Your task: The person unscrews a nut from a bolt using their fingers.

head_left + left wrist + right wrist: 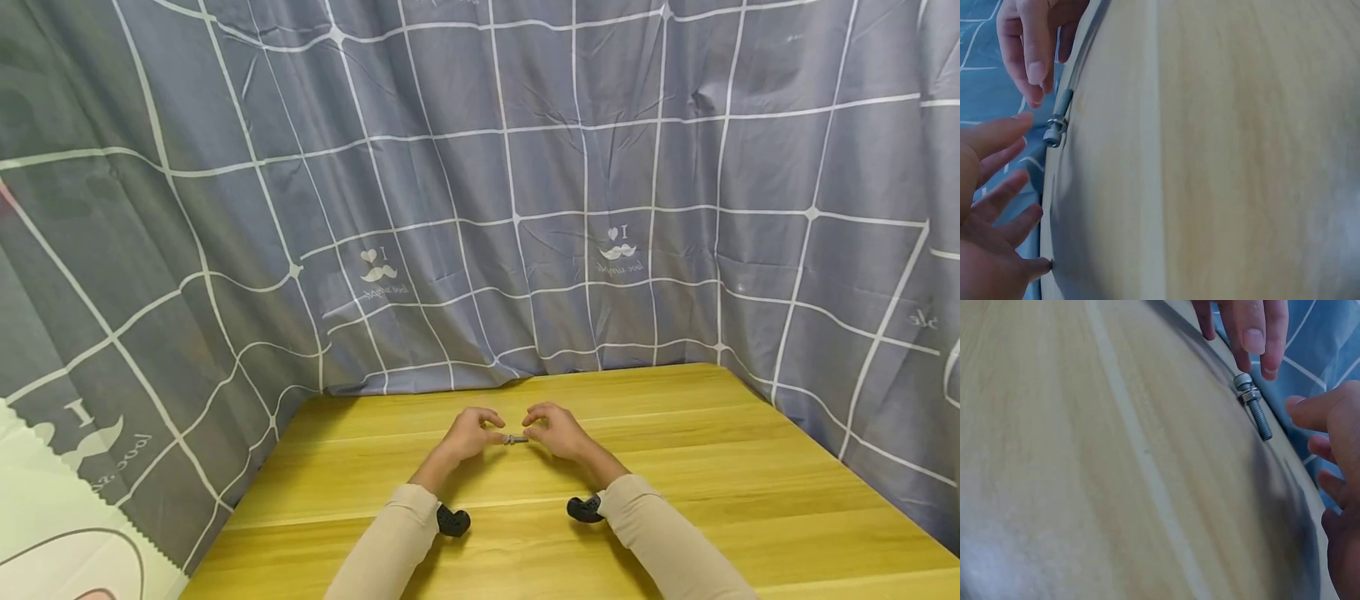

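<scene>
A metal bolt (516,439) lies flat on the wooden table, between my two hands. In the right wrist view the bolt (1254,406) shows a cylindrical head, a nut (1250,395) pushed up near it, and a bare threaded end. My left hand (468,434) is beside the head end, its fingers loosely bent and spread. Across from it, my right hand (558,432) hovers by the threaded end with relaxed fingers. Both wrist views show a gap between the fingers and the bolt. Neither hand holds anything.
The yellow wood-grain table (510,550) extends around both forearms. A grey curtain with white grid lines (465,183) hangs behind its far edge and along the sides. Black devices (453,522) are worn at both wrists. Pale patterned fabric (60,517) hangs at the lower left.
</scene>
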`<state>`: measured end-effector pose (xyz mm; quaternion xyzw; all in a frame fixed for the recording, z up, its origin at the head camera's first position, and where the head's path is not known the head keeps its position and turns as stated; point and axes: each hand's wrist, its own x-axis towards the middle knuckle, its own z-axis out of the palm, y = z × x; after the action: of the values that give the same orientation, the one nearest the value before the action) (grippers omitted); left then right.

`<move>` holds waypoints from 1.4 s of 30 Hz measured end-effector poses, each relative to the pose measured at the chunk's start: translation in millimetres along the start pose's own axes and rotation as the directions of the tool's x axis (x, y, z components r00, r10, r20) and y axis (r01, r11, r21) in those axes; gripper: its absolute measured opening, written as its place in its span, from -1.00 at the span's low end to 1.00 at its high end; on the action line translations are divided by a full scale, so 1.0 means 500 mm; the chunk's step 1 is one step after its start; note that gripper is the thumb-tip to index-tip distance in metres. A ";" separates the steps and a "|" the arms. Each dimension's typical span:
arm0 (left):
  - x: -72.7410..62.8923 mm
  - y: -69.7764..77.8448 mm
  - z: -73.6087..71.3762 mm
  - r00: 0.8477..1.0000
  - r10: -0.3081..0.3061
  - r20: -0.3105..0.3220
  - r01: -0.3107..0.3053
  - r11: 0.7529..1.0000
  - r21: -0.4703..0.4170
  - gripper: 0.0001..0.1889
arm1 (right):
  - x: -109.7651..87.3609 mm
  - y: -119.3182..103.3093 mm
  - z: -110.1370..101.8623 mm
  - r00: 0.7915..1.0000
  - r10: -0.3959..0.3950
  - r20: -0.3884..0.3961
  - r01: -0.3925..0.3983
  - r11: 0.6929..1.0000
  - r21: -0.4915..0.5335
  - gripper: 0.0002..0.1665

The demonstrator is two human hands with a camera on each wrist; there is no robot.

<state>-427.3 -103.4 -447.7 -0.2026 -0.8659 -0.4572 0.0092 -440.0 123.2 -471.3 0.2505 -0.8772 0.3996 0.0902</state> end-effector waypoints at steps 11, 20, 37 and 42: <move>0.007 -0.007 0.031 1.000 -0.015 -0.025 0.017 0.993 0.116 -0.86 | -0.002 0.015 0.019 0.999 -0.018 0.026 0.019 0.999 -0.027 -0.97; 0.008 0.000 0.034 0.999 0.022 -0.046 -0.013 0.982 0.188 -0.95 | 0.006 0.015 0.027 0.999 -0.039 0.002 0.039 0.997 -0.069 -0.87; 0.015 0.005 0.012 0.996 0.033 -0.077 -0.029 0.998 0.053 -0.95 | 0.011 -0.017 0.007 0.995 -0.021 -0.093 0.025 0.999 0.037 -0.96; 0.013 0.017 -0.002 0.994 0.043 -0.101 -0.045 0.999 -0.021 -0.91 | 0.016 -0.038 -0.005 0.993 -0.025 -0.118 0.036 0.995 0.093 -0.91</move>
<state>-430.6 -97.8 -439.3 -0.1986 -0.8543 -0.4764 0.0604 -437.2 111.6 -454.6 0.2444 -0.8464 0.4534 0.1353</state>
